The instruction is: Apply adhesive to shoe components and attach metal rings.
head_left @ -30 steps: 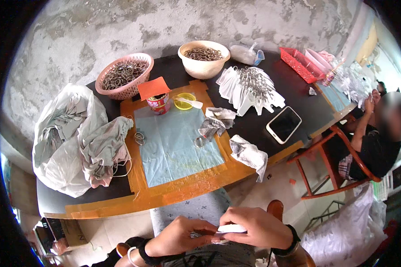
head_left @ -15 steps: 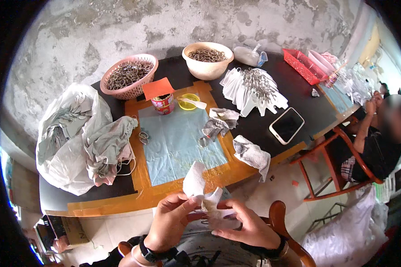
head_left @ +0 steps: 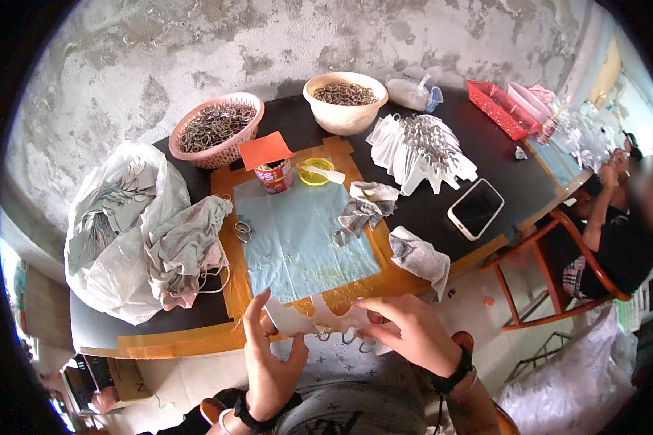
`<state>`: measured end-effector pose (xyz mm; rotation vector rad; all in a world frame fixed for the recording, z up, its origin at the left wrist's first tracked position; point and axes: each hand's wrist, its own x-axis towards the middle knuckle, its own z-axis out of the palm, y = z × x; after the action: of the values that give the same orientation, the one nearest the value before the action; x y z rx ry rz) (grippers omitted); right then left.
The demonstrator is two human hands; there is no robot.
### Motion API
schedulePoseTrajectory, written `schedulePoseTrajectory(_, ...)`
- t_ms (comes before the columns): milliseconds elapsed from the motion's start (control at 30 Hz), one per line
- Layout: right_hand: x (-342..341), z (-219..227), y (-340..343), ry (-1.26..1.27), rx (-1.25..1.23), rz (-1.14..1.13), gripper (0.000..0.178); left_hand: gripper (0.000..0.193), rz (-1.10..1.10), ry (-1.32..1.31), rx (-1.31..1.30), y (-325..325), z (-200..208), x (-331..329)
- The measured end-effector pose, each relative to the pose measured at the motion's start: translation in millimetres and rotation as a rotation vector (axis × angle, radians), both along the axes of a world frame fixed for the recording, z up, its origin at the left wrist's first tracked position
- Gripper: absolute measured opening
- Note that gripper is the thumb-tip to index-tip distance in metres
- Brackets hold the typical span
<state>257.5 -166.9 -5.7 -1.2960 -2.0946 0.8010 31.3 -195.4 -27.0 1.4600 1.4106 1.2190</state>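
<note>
At the table's near edge (head_left: 159, 341), my left hand (head_left: 268, 355) and right hand (head_left: 410, 330) both grip a white card strip (head_left: 319, 319) hung with metal rings. It overhangs the rim above my lap. The blue mat (head_left: 297, 239) just beyond lies mostly bare.

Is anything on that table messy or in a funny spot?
A few things. A crumpled grey rag droops over the table's front edge. An orange card sits tilted on top of a red cup. Two loose metal rings lie apart from the pink basket full of them.
</note>
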Motion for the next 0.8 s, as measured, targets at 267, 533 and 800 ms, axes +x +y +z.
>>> schedulePoseTrajectory(267,-7.6,-13.1,22.1,-0.170,0.237,0.087,0.036,0.054,0.304,0.769,0.332,3.8,5.2,7.9)
schedulePoseTrajectory(533,-9.9,-14.4,31.6,-0.281,0.325,0.090,0.031,0.022,-0.171,0.446,0.285,26.1,-6.7,-0.7)
schedulePoseTrajectory(800,-36.5,-26.4,19.6,-0.104,0.336,0.086,0.021,0.021,-0.231,0.485,0.287,37.4,-10.9,-5.8)
